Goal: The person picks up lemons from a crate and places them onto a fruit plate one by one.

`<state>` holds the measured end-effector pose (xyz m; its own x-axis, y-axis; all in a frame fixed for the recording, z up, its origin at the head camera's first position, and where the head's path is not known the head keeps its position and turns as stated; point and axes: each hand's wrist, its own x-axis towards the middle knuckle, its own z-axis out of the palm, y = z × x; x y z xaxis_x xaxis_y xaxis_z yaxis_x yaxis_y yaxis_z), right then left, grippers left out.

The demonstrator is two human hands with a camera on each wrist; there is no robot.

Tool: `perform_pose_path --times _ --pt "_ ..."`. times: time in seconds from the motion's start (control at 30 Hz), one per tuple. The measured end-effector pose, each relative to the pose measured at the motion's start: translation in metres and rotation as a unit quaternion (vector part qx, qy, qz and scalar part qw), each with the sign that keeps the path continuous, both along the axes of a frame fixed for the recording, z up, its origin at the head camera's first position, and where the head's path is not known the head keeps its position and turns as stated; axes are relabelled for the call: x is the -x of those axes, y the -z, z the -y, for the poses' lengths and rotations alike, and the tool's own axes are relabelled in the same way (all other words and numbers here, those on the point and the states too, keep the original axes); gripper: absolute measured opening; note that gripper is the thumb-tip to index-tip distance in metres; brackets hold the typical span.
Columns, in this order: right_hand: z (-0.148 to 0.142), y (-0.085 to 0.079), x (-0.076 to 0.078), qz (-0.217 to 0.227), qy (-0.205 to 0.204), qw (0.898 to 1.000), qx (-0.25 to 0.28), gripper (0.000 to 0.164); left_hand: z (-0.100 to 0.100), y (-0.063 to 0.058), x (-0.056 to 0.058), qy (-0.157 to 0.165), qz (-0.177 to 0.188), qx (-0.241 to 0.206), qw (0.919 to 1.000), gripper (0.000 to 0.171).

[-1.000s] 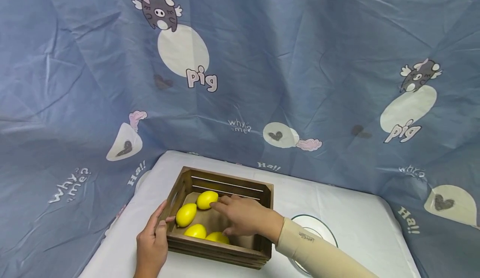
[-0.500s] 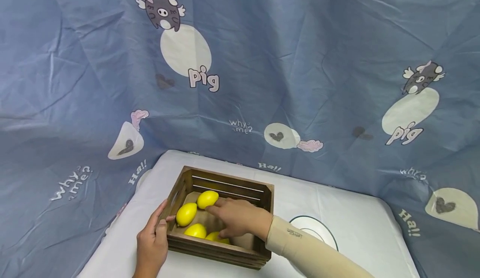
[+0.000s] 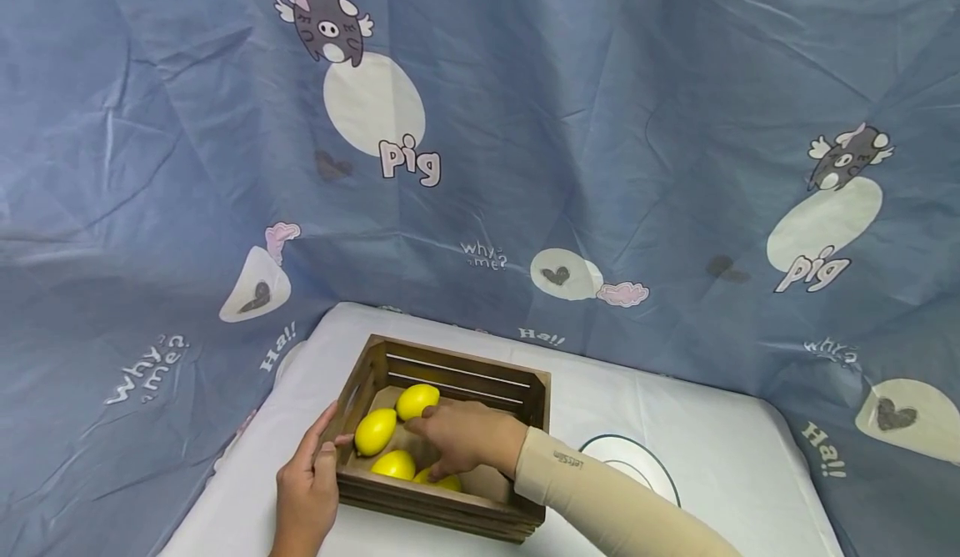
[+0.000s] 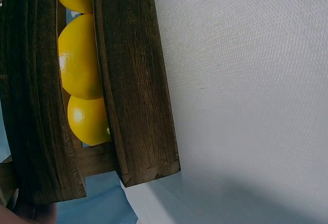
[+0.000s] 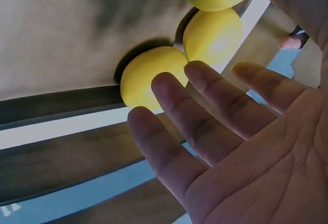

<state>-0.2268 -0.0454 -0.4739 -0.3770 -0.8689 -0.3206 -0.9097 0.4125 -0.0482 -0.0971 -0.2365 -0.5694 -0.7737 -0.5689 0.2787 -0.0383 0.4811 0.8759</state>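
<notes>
A brown slatted wooden crate (image 3: 450, 511) stands on the white table with several yellow lemons inside, among them a lemon (image 3: 375, 432) by its left wall and a lemon (image 3: 417, 403) toward the back. My left hand (image 3: 307, 490) grips the crate's left end, one fingertip showing at the inner side of the wall. Inside the crate my right hand (image 3: 468, 436) reaches over the lemons with nothing held. The right wrist view shows its fingers (image 5: 195, 124) spread and fairly straight, close to a lemon (image 5: 154, 75); contact is unclear. Lemons (image 4: 82, 57) show between the slats in the left wrist view.
A white plate (image 3: 637, 457) with a dark green rim lies right of the crate, partly under the right sleeve (image 3: 600, 490). White cloth (image 3: 697, 424) covers the table. A blue printed curtain (image 3: 480, 123) hangs behind and at both sides.
My right hand has moved left and slightly toward me inside the crate, over the lemons. The left hand stays on the crate's left end.
</notes>
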Motion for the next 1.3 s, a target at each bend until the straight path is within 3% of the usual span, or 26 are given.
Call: perform_pose_path --times 0.43,0.7,0.97,1.3 --pt "0.008 0.016 0.008 0.019 0.01 0.999 -0.024 0.071 0.0 0.0 0.001 0.001 -0.006 -0.001 1.0 0.052" --pt "0.009 0.027 0.012 0.056 0.035 0.997 -0.044 0.04 -0.001 0.003 0.001 0.001 -0.028 0.001 0.9996 0.052" --pt "0.007 0.035 0.012 0.099 0.083 0.99 -0.065 0.04 0.001 0.005 0.003 0.013 -0.051 -0.004 0.9986 0.053" --pt "0.007 0.036 0.009 0.104 0.096 0.988 -0.063 0.036 -0.001 0.002 0.001 0.011 -0.031 -0.01 0.9994 0.052"
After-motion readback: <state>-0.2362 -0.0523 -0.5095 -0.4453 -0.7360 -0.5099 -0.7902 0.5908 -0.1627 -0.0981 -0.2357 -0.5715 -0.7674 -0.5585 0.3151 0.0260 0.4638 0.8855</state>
